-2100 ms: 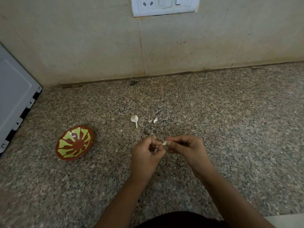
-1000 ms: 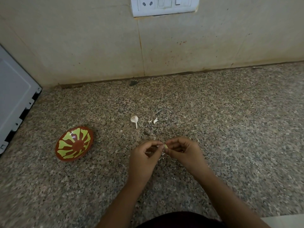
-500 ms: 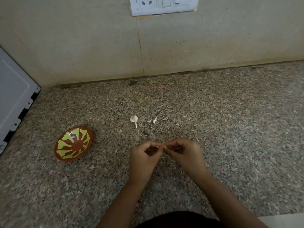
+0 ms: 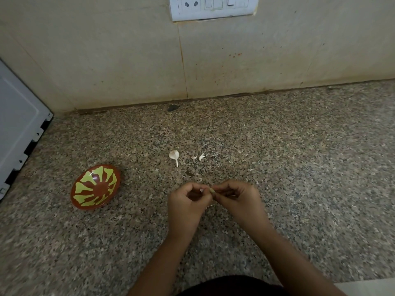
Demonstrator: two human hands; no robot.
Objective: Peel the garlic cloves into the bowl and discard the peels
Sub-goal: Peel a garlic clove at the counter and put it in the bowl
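Left hand [image 4: 185, 207] and right hand [image 4: 240, 201] drew together, fingers [image 4: 223, 188] pinching garlic clove [image 4: 211, 190].

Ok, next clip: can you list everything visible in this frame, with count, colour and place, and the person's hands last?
round patterned bowl: one, red-brown with yellow-green shapes, on the counter left of the hands
garlic piece with stalk: one, white, on the counter beyond the hands
small peel scraps: two, white, just right of that piece
garlic clove: one, pale, between the fingertips of both hands
speckled granite counter: one, grey-brown, across the lower frame
tiled wall: one, beige, behind the counter
switch and socket plate: one, white, top of the wall
appliance panel: one, white, left edge
left hand: pinches the clove
right hand: pinches the clove
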